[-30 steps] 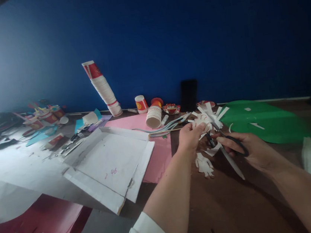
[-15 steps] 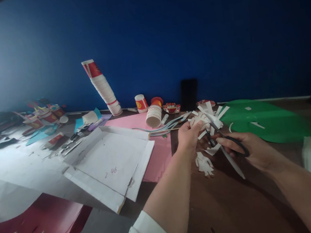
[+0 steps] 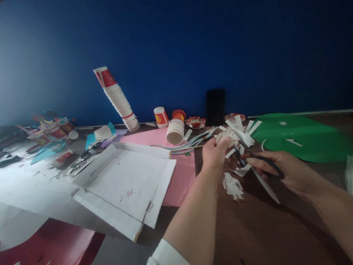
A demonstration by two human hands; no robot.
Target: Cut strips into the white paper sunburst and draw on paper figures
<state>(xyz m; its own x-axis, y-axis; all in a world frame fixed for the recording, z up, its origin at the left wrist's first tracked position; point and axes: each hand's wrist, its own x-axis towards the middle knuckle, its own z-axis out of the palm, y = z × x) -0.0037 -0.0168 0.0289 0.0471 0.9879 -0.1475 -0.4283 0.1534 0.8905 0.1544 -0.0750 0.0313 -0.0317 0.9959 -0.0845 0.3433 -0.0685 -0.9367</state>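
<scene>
Between the thumb and fingers of my left hand (image 3: pixel 214 153) is a white paper cutout (image 3: pixel 225 135). My right hand (image 3: pixel 279 165) grips black-handled scissors (image 3: pixel 271 165), with the blades pointing up at the paper. White paper strips (image 3: pixel 245 129) lie in a heap just behind the blades. Below my hands a second white figure-shaped cutout (image 3: pixel 233 187) rests on the brown table (image 3: pixel 255 234). A long pale strip (image 3: pixel 265 186) slants down beneath my right hand; I cannot tell whether it touches the hand.
A green sheet (image 3: pixel 304 135) with paper scraps lies to the right. Leftward are a pink sheet (image 3: pixel 181 178), a white cardboard tray (image 3: pixel 114 178) and grey cables (image 3: pixel 190 144). A tall leaning cup stack (image 3: pixel 118 100) and a dark phone (image 3: pixel 216 107) stand by the blue wall. A red chair (image 3: pixel 50 257) is at lower left.
The view has shifted very slightly. Both hands, the scissors and the paper keep nearly the same places.
</scene>
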